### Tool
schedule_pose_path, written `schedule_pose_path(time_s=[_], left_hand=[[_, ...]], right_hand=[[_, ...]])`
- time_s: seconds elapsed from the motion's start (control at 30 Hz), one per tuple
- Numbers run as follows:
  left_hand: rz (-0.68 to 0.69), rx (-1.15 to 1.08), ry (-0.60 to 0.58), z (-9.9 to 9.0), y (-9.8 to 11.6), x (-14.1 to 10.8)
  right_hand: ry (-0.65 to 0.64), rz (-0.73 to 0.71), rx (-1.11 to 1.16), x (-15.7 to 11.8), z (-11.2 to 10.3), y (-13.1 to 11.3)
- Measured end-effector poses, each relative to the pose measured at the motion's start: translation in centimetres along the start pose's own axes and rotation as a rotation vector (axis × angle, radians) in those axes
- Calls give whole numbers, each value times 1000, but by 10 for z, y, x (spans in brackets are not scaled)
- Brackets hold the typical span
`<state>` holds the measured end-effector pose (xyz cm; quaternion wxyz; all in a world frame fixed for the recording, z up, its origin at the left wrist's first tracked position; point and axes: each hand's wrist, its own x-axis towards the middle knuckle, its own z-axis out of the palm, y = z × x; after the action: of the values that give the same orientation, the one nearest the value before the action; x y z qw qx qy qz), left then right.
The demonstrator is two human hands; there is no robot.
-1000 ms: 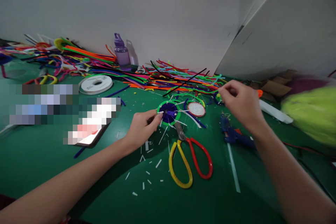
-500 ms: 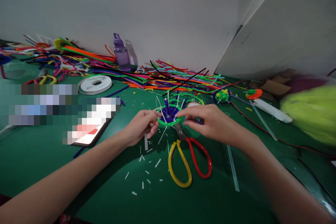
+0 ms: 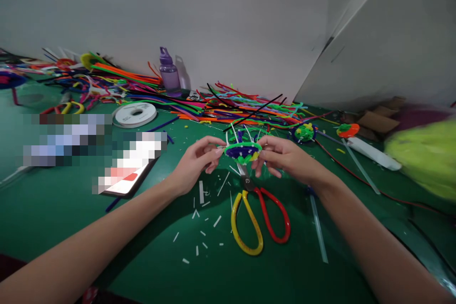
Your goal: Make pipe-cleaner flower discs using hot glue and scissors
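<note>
A small disc piece (image 3: 242,152), dark blue with a green rim and white strips rising from it, is tilted so its underside with green and yellow bits shows. My left hand (image 3: 199,161) pinches its left edge between thumb and fingers. On the right edge, my right hand (image 3: 280,156) grips it, some lower fingers spread. Below the disc lie scissors (image 3: 248,184) with one yellow and one red handle, blade tips hidden under the piece. White clippings (image 3: 217,221) are scattered on the green table (image 3: 142,256) to the left of the scissors.
Colourful pipe cleaners (image 3: 242,104) are heaped along the wall beside a purple bottle (image 3: 170,76). A white spool (image 3: 136,115) and a lit phone (image 3: 131,166) lie left. Toward the right are a flower-like disc (image 3: 304,132), a white stick (image 3: 375,153) and a yellow-green bundle (image 3: 423,152).
The disc has tilted up, bringing its underside into view, and moved slightly right. My right hand has closed in on its right edge. The whole view has shifted a little.
</note>
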<state>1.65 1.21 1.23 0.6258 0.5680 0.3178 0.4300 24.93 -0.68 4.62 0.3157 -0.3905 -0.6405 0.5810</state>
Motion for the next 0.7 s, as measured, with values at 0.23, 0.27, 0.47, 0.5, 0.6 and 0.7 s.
schedule_pose_path(time_s=[0.23, 0.27, 0.47, 0.5, 0.6, 0.7], left_hand=[[58, 65, 8, 2, 0, -1], [61, 63, 25, 2, 1, -1], [15, 43, 58, 3, 2, -1], [2, 60, 42, 4, 1, -1], [-28, 82, 14, 4, 0, -1], [-12, 43, 34, 3, -1, 0]], right_hand=[[-56, 48, 168, 3, 4, 5], [-56, 57, 192, 3, 4, 5], [-56, 96, 303, 4, 6, 7], [-60, 98, 306, 4, 7, 8], [-76, 93, 324, 4, 8, 8], [-83, 85, 355, 4, 9, 8]])
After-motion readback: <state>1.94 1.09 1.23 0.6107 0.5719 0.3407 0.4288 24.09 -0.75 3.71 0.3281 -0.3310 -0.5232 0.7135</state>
